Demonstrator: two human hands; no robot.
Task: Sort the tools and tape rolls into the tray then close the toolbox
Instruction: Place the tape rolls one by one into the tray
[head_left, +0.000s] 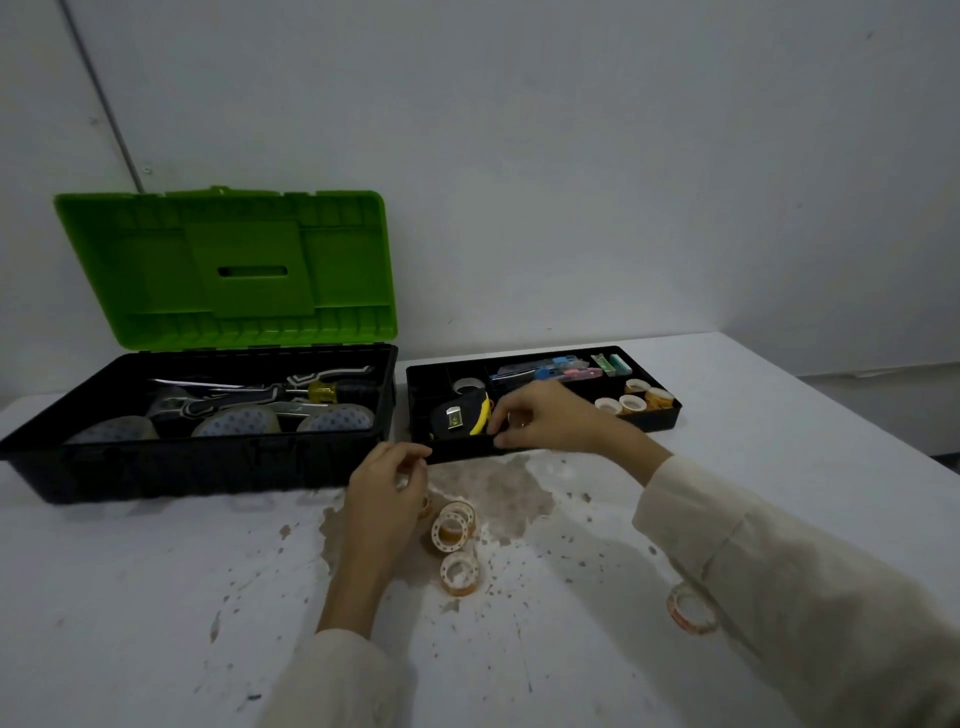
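Note:
The black toolbox (156, 467) stands open at the left, its green lid (228, 270) upright. The black tray (660, 421) sits to its right and holds a yellow-black tape measure (460, 415), cutters (545, 370) and several small tape rolls (631, 401). My right hand (550, 421) curls over the tray's front wall beside the tape measure, thumb on the outside. My left hand (387, 483) sits at the tray's front left corner, fingers curled round what looks like a small tape roll. Loose tape rolls (453, 529) lie on the table below, with another roll (460, 571) nearer me.
Inside the toolbox lie large tape rolls (335, 418), a screwdriver (332, 391) and other tools. One more tape roll (691, 608) lies under my right forearm. The white table (156, 597) is stained brown in the middle. A wall stands close behind.

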